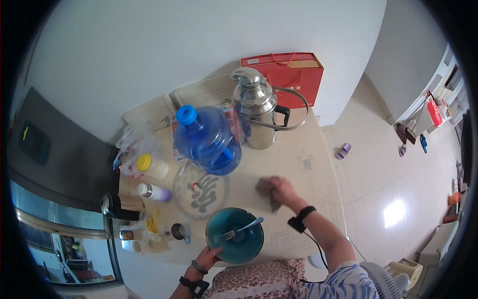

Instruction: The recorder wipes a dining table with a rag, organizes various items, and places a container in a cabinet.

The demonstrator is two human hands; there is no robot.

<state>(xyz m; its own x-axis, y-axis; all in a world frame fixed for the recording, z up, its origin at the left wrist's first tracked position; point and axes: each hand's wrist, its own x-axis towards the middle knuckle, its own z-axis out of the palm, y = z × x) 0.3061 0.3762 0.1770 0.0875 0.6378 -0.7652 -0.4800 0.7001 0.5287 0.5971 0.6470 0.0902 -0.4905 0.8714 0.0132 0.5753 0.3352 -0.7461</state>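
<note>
Near the table's front edge, my left hand grips the near-left rim of a teal bowl. A fork lies in the bowl, its handle resting over the right rim. Farther to the right, my right hand presses a greyish-brown cloth on the tabletop. That hand is smeared by motion, and its fingers partly cover the cloth. Beyond the bowl stands a big blue water jug with a blue cap.
A steel vacuum flask stands before a red gift box by the wall. Along the left are a yellow-lidded jar, a white-purple bottle, a kettle, bananas and a cup. A fan stands lower right.
</note>
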